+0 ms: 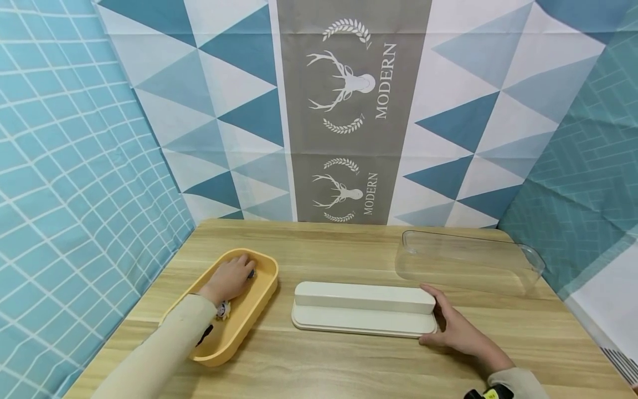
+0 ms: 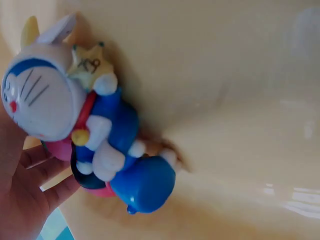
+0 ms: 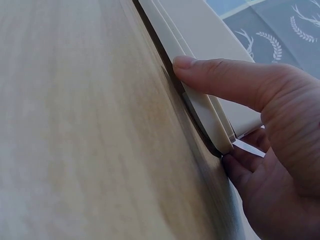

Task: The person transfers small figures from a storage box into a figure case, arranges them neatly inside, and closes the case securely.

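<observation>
My left hand [image 1: 231, 280] is down inside a yellow-orange tray [image 1: 260, 302], its fingers bent round a small dark figurine [image 1: 252, 274] that is mostly covered. In the left wrist view, fingers reach behind a blue-and-white cartoon cat figurine [image 2: 42, 100] with rabbit ears and a star, touching a pink-and-dark toy [image 2: 90, 177]; the thumb is hidden. My right hand [image 1: 456, 327] grips the right end of a cream stepped display base [image 1: 364, 318], which lies on the table. Its thumb [image 3: 215, 75] presses the front edge, with the other fingers around the end.
A clear plastic cover [image 1: 463, 260] lies behind and right of the base, near the back edge of the wooden table [image 1: 349, 366]. Other small toys, one with yellow edges [image 1: 223, 310] and a dark one [image 1: 205, 334], lie in the tray. Patterned cloth [image 1: 344, 183] hangs behind.
</observation>
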`<move>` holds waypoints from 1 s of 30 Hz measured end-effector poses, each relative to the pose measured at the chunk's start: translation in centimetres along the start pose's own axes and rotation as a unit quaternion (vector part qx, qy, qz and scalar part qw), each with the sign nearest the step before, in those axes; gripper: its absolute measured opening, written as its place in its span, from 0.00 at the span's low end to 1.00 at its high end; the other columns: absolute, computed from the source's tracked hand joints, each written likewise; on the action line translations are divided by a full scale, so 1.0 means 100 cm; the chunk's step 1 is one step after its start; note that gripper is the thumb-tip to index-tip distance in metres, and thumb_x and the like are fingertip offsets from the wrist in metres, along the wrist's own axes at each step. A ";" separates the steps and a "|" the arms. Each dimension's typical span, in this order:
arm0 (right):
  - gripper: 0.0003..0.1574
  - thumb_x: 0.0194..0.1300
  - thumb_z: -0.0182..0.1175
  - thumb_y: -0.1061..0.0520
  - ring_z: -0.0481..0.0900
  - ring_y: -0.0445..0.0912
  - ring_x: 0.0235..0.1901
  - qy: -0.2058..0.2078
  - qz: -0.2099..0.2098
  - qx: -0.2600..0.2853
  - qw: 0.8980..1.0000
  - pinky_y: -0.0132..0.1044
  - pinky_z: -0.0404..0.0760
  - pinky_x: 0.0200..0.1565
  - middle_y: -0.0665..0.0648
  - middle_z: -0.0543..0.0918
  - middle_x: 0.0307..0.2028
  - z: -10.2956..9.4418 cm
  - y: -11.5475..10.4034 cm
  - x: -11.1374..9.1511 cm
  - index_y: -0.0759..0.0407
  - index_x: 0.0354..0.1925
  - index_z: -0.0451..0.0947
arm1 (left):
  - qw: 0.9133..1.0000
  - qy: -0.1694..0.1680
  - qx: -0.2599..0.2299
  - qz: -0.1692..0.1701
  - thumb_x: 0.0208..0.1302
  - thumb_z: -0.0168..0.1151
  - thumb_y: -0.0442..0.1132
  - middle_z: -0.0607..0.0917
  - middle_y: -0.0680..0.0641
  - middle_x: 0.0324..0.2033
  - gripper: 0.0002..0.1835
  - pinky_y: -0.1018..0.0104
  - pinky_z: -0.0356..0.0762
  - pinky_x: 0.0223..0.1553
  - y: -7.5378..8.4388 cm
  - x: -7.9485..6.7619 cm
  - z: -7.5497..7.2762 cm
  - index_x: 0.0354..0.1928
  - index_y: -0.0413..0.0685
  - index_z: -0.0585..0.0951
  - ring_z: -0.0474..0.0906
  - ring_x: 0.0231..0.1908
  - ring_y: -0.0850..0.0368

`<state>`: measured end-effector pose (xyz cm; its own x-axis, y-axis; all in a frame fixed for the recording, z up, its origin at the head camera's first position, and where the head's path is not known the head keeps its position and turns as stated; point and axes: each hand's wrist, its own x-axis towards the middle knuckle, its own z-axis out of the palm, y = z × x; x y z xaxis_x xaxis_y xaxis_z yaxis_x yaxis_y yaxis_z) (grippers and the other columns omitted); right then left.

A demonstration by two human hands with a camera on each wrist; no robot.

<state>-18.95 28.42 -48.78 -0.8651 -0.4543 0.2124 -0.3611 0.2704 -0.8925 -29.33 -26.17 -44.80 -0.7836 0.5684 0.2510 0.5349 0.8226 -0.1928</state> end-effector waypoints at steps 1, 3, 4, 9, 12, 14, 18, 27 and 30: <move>0.70 0.51 0.76 0.63 0.64 0.29 0.59 -0.001 -0.001 0.000 1.000 0.17 0.62 0.57 0.74 0.57 0.65 0.000 0.000 0.000 0.65 0.76 0.40 | 1.000 0.000 0.001 0.002 0.64 0.67 0.37 0.72 0.42 0.34 0.11 0.50 0.77 0.31 0.000 0.001 0.001 0.41 0.39 0.76 0.74 0.31 0.48; 0.69 0.51 0.76 0.63 0.64 0.29 0.59 -0.001 -0.001 0.000 1.000 0.17 0.62 0.57 0.74 0.58 0.65 0.000 -0.001 0.000 0.65 0.76 0.40 | 1.000 0.002 0.004 0.003 0.66 0.65 0.36 0.71 0.42 0.32 0.09 0.51 0.77 0.30 0.000 0.001 0.003 0.41 0.39 0.76 0.73 0.29 0.48; 0.69 0.51 0.76 0.63 0.65 0.29 0.59 0.000 0.000 0.000 1.000 0.17 0.63 0.57 0.74 0.59 0.65 0.001 -0.001 0.000 0.65 0.76 0.40 | 1.000 0.002 0.005 0.004 0.66 0.65 0.36 0.71 0.42 0.32 0.09 0.51 0.77 0.30 0.000 0.002 0.003 0.40 0.39 0.76 0.73 0.29 0.48; 0.70 0.51 0.77 0.62 0.64 0.29 0.59 0.005 0.016 -0.008 1.000 0.17 0.61 0.57 0.73 0.59 0.65 0.001 -0.001 0.000 0.63 0.77 0.41 | 1.000 0.003 0.008 0.005 0.66 0.65 0.35 0.71 0.42 0.32 0.08 0.50 0.77 0.30 0.002 0.002 -0.002 0.40 0.40 0.76 0.73 0.28 0.48; 0.70 0.50 0.77 0.61 0.63 0.29 0.59 0.006 0.025 -0.012 1.000 0.16 0.60 0.57 0.72 0.58 0.66 0.000 -0.001 0.001 0.62 0.77 0.41 | 1.000 0.015 0.003 0.012 0.65 0.65 0.34 0.71 0.43 0.31 0.08 0.50 0.76 0.29 0.002 0.001 -0.004 0.39 0.39 0.75 0.72 0.27 0.48; 0.70 0.50 0.78 0.60 0.62 0.29 0.60 0.007 0.029 -0.014 0.999 0.16 0.59 0.57 0.72 0.58 0.67 0.001 -0.001 0.001 0.61 0.77 0.42 | 0.999 0.029 0.002 0.020 0.64 0.66 0.34 0.71 0.43 0.30 0.09 0.51 0.76 0.29 0.001 0.001 -0.004 0.38 0.39 0.75 0.72 0.27 0.48; 0.70 0.50 0.78 0.59 0.62 0.28 0.60 0.008 0.036 -0.015 0.999 0.16 0.59 0.57 0.71 0.58 0.67 0.001 -0.001 0.000 0.60 0.77 0.42 | 0.999 0.039 -0.020 0.021 0.63 0.67 0.35 0.73 0.42 0.29 0.10 0.50 0.75 0.31 -0.001 0.000 -0.005 0.38 0.38 0.75 0.73 0.29 0.47; 0.70 0.51 0.77 0.59 0.63 0.29 0.59 0.009 0.030 -0.021 0.999 0.16 0.59 0.57 0.71 0.59 0.66 0.000 0.000 0.000 0.61 0.77 0.42 | 0.986 0.013 -0.149 -0.071 0.64 0.64 0.34 0.80 0.40 0.36 0.14 0.50 0.79 0.37 -0.008 0.002 -0.031 0.48 0.34 0.77 0.77 0.33 0.48; 0.69 0.51 0.77 0.58 0.62 0.28 0.60 0.009 0.029 -0.022 0.999 0.16 0.59 0.58 0.71 0.58 0.67 0.000 0.000 0.000 0.60 0.77 0.42 | 0.971 0.012 -0.214 -0.107 0.66 0.62 0.34 0.80 0.42 0.36 0.14 0.51 0.79 0.37 -0.008 0.003 -0.042 0.49 0.33 0.76 0.76 0.33 0.50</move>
<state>-18.94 28.44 -48.81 -0.8911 -0.4215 0.1681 -0.3248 0.3338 -0.8849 -28.63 -26.60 -40.58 -0.8863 0.3803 0.2642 0.4475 0.8503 0.2771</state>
